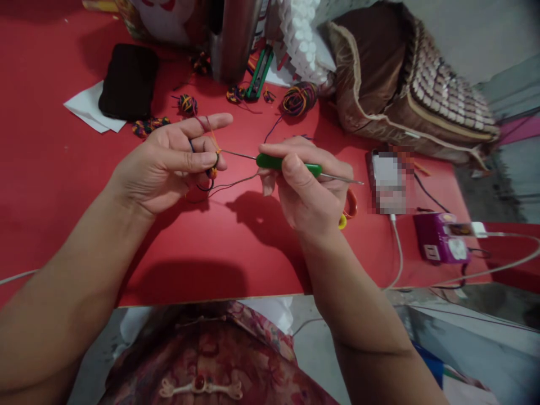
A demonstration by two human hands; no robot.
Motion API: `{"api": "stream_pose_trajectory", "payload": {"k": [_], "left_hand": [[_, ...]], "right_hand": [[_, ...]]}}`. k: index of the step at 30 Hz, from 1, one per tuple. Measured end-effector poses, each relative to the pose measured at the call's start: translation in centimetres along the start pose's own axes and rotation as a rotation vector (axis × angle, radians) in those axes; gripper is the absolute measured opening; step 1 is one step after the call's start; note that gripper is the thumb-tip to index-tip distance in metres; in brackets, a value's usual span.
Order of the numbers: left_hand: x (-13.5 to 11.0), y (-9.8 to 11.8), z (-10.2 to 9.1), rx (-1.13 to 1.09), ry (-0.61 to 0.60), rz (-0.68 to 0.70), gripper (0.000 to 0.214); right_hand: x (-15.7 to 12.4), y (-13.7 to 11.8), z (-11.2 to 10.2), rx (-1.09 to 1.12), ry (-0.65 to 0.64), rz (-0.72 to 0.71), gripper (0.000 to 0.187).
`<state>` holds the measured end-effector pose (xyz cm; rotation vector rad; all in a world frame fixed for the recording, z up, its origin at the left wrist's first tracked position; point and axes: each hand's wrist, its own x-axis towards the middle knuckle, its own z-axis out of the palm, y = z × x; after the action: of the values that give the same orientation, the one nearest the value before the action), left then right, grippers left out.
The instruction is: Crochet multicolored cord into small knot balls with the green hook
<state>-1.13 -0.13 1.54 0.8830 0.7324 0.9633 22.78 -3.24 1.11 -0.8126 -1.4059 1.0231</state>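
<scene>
A red table (54, 101) fills most of my view, with a brown bag (371, 62) at the far right and a flask (234, 42) at the back. Nearer the right edge I see a purple box (439, 239) and a blurred-out device (388, 180). Above the table's near half, I have the left hand (169, 160) pinching a small yarn piece (213, 170) under its thumb, the index finger stretched out with yarn looped round it. The right hand (312, 188) pinches the green handle of a hook (270, 162) between thumb and index finger, the other fingers curled below. The hook's left tip meets the piece; its other end sticks out past the right hand. Beyond the hands lie a yarn ball (299, 99), a green cutter (259, 73) and, farther left, a black case (129, 81) partly over white paper (88, 107).
</scene>
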Motion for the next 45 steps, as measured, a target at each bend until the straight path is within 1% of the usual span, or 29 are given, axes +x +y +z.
{"api": "stream_pose_trajectory", "payload": {"k": [2,5,7,10,13,16,22,26,29,31,33,37,39,42,43,45], "left_hand": [[-0.1,0.0,0.2,-0.019,-0.005,-0.034,0.059],[-0.3,0.1,0.6,-0.067,-0.031,-0.098,0.062],[-0.3,0.2,0.7,-0.098,-0.060,-0.118,0.060],[-0.3,0.2,0.6,-0.089,-0.075,-0.135,0.055],[-0.2,0.1,0.5,-0.057,-0.097,-0.131,0.058],[-0.2,0.0,0.3,-0.061,-0.104,-0.125,0.062],[-0.2,0.0,0.4,-0.070,-0.113,-0.130,0.057],[0.0,0.0,0.5,-0.040,-0.131,-0.138,0.058],[0.1,-0.2,0.4,-0.068,-0.129,-0.128,0.058],[0.1,-0.3,0.3,-0.086,-0.133,-0.125,0.057],[0.0,-0.4,0.3,-0.110,-0.131,-0.133,0.056],[0.0,-0.6,0.5,-0.149,-0.087,-0.103,0.062],[0.1,-1.0,0.6,-0.127,-0.041,-0.031,0.063],[0.3,-1.6,1.2,-0.075,0.052,0.112,0.059],[0.4,-1.8,1.4,-0.056,0.084,0.144,0.059],[0.3,-2.1,2.2,-0.019,0.135,0.163,0.059]], "right_hand": [[0.1,0.1,-0.2,-0.033,0.007,0.007,0.019],[0.2,0.4,-0.4,0.000,-0.009,-0.036,0.019],[0.2,0.6,-0.5,0.038,-0.018,-0.054,0.017],[0.4,0.7,-0.3,0.049,-0.007,-0.037,0.017],[0.5,0.8,-0.1,0.086,0.006,-0.049,0.020],[0.6,0.8,-0.1,0.095,0.017,-0.032,0.018],[0.5,0.8,-0.5,0.109,-0.030,-0.082,0.014],[0.6,0.7,-0.4,0.096,-0.012,-0.069,0.017],[0.7,0.6,-0.3,0.111,0.003,-0.065,0.017],[0.8,0.6,-0.2,0.115,0.007,-0.033,0.016],[0.9,0.6,-0.2,0.125,0.005,-0.005,0.019],[0.7,1.1,-0.1,0.144,0.012,0.031,0.029],[0.6,1.5,0.3,0.159,0.024,0.062,0.029],[0.4,1.9,1.1,0.211,0.049,0.069,0.026],[0.3,2.0,1.4,0.225,0.057,0.061,0.024],[0.2,2.2,1.9,0.234,0.075,0.044,0.020]]}}
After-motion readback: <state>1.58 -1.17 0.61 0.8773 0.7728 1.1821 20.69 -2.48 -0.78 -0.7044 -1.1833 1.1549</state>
